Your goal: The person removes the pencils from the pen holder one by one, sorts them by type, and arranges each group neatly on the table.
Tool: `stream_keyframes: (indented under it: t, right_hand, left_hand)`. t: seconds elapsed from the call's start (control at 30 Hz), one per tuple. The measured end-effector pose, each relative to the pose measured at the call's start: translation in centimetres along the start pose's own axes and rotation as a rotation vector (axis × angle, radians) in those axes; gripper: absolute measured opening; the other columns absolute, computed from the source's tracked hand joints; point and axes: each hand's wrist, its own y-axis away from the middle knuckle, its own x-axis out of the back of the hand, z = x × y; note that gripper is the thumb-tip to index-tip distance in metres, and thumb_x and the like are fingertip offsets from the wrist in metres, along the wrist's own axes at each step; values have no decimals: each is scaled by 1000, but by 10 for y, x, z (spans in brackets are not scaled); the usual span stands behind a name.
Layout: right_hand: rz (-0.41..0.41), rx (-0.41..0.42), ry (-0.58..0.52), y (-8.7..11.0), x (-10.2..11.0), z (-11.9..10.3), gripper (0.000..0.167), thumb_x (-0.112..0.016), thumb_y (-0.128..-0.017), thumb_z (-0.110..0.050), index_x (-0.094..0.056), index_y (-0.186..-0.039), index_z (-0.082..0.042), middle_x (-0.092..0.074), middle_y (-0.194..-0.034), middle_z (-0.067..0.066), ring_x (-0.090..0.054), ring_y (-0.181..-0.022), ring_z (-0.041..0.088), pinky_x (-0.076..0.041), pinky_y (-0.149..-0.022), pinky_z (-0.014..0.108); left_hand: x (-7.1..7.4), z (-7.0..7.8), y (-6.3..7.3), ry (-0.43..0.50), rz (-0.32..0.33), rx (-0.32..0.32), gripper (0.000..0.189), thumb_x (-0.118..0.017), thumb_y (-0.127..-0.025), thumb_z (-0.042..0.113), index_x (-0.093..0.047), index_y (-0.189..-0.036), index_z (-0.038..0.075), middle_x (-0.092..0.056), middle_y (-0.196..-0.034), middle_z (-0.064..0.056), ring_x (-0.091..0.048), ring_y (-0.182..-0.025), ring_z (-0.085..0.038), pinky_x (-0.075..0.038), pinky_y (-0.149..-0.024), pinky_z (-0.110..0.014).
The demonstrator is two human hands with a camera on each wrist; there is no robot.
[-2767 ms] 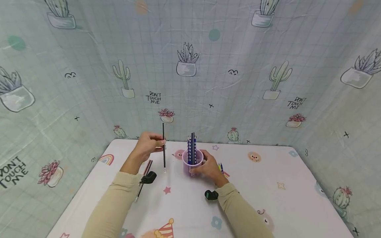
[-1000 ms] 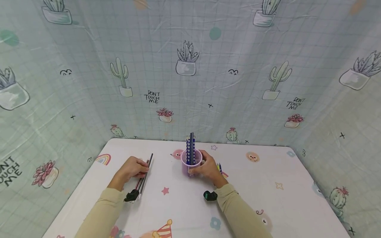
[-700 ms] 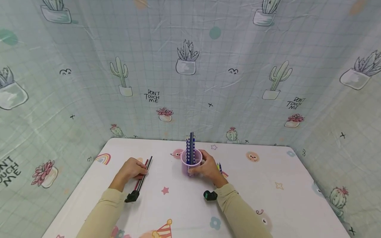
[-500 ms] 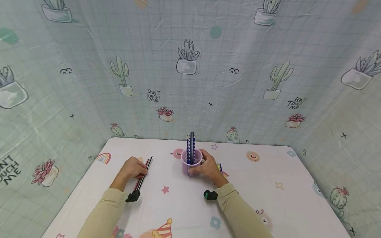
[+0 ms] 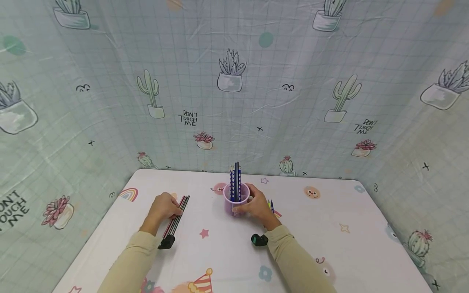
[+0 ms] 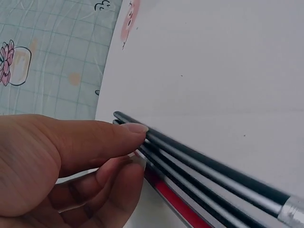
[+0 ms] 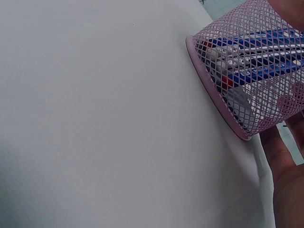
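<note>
My left hand (image 5: 165, 206) is low over a small bunch of pencils lying slantwise at the left of the table. In the left wrist view its thumb and fingers pinch a black pencil (image 6: 190, 164) near its far end. Another black pencil and a red one (image 6: 178, 202) run alongside, partly hidden by the fingers. My right hand (image 5: 256, 206) grips the side of a purple mesh pencil cup (image 5: 229, 208). Inside the cup stand several pencils (image 5: 235, 185), dark blue ones with white dots and plain dark ones. Through the mesh, their lower ends show in the right wrist view.
Right of the cup, behind my right wrist, lie a few yellow and blue pencils (image 5: 271, 206). The white patterned cloth of the table (image 5: 311, 228) extends to a grey-green curtain (image 5: 234, 122) at the back and sides. A black wrist camera (image 5: 167, 241) overlaps the left bunch's near end.
My left hand has brought the upright dark pencil down to the bunch at the left. The bunch has since fanned out slightly. My right hand keeps its grip on the cup.
</note>
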Motion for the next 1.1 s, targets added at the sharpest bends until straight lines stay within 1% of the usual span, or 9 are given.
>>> stream_keyframes:
  t: [0.17,0.3,0.37,0.43,0.53,0.67,0.77,0.87,1.1]
  right_hand:
    - [-1,4,-5,1,0,1,93,-97,-64,1,-55,-146,-12,-64,-145,13,-59,-136,34,-48,-117,51]
    - [1,-13,10,1,0,1,93,-97,-65,-2,-55,-147,-15,-63,-146,11,-58,-138,33,-46,-119,52]
    - [0,-15,5,1,0,0,93,-97,-65,-2,-55,-147,-15,-63,-147,10,-57,-139,33,-45,-120,52]
    - [1,-17,2,2,0,0,93,-98,-65,-3,-55,-147,-15,-63,-147,10,-57,-139,33,-45,-120,53]
    - [6,-26,0,2,0,0,94,-99,-64,-5,-55,-147,-17,-63,-146,8,-57,-139,33,-45,-119,54]
    - [11,-24,-2,3,-1,-1,94,-99,-64,-6,-56,-146,-18,-64,-145,7,-58,-138,32,-46,-119,55]
    - [12,-24,2,4,-1,-1,94,-99,-64,-6,-56,-146,-18,-64,-145,6,-57,-139,32,-45,-119,54]
    - [13,-30,11,5,-1,-1,95,-100,-64,-7,-55,-147,-18,-63,-146,6,-57,-139,32,-44,-120,54]
    - [17,-31,23,5,-2,-3,95,-99,-65,-7,-55,-148,-17,-63,-147,7,-56,-140,33,-45,-120,53]
  left_hand:
    - [2,1,1,-25,24,-4,11,-87,-74,6,-77,-74,0,-67,-52,0,-64,-48,-10,-47,-55,-26]
    - [2,2,1,-8,30,8,13,-87,-74,8,-76,-73,2,-66,-52,1,-62,-51,-11,-44,-56,-26]
    - [2,3,1,9,36,1,14,-88,-76,11,-76,-76,3,-67,-55,0,-61,-55,-11,-44,-58,-26]
    - [1,4,0,55,33,-3,18,-87,-78,13,-77,-85,1,-71,-63,-2,-64,-60,-12,-47,-59,-26]
    - [-1,8,-2,162,4,-36,30,-85,-83,16,-77,-104,-4,-78,-80,-8,-71,-70,-14,-56,-65,-27]
    - [-7,17,-2,290,-26,-76,45,-85,-87,21,-73,-121,-6,-80,-103,-15,-78,-87,-19,-64,-76,-31]
    - [-13,26,-2,349,-30,-87,52,-86,-87,26,-71,-127,-3,-79,-114,-15,-77,-102,-22,-64,-87,-35]
    - [-18,34,-3,434,-50,-102,57,-86,-88,26,-67,-133,-3,-76,-123,-17,-74,-114,-27,-62,-98,-40]
    - [-32,59,-4,613,-69,-139,63,-89,-84,25,-66,-134,-5,-74,-128,-19,-72,-120,-29,-59,-105,-42]
